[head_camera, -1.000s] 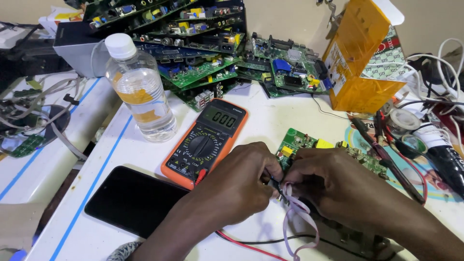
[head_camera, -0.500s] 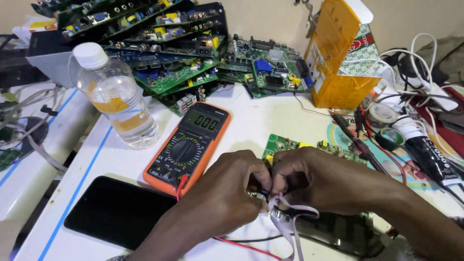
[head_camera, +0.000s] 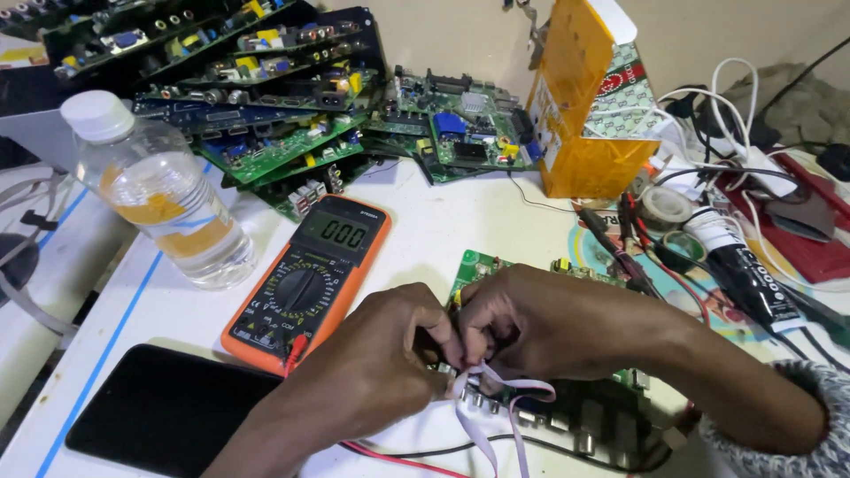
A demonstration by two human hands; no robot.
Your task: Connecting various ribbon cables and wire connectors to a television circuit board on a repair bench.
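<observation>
Your left hand (head_camera: 390, 354) and right hand (head_camera: 531, 323) were both curled nearly closed, fingertips pinched together on the pale ribbon cable (head_camera: 482, 398) at the near edge of the green board (head_camera: 478, 265), beside the multimeter (head_camera: 310, 279).

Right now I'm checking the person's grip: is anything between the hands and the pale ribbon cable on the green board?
Nothing visible: left hand and right hand already pinch the ribbon cable over the green board.

Bright, even light; soft shadows, sharp focus.
</observation>
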